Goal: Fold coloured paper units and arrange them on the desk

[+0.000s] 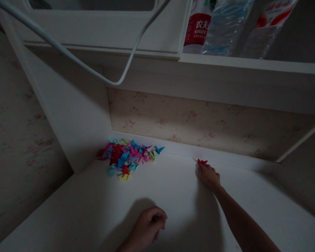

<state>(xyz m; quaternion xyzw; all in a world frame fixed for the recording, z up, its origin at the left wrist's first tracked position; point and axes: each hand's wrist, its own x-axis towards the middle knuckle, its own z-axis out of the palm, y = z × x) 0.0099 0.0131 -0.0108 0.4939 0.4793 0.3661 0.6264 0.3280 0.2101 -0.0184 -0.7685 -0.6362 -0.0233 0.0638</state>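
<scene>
A red paper crane is at the fingertips of my right hand, which is stretched far out over the white tabletop near its back edge. The fingers are closed on the crane, hiding its lower part. Closer to me, my left hand hovers over the front middle of the table. Its fingers are curled in toward the thumb, and I see nothing in them. To the back left lies a heap of folded paper cranes in red, pink, blue, teal, purple and yellow, apart from both hands.
The white tabletop meets a floral-papered wall at the back and a white side panel at left. Overhead, a shelf holds a red-labelled bottle and other clear bottles. A white cable droops in front.
</scene>
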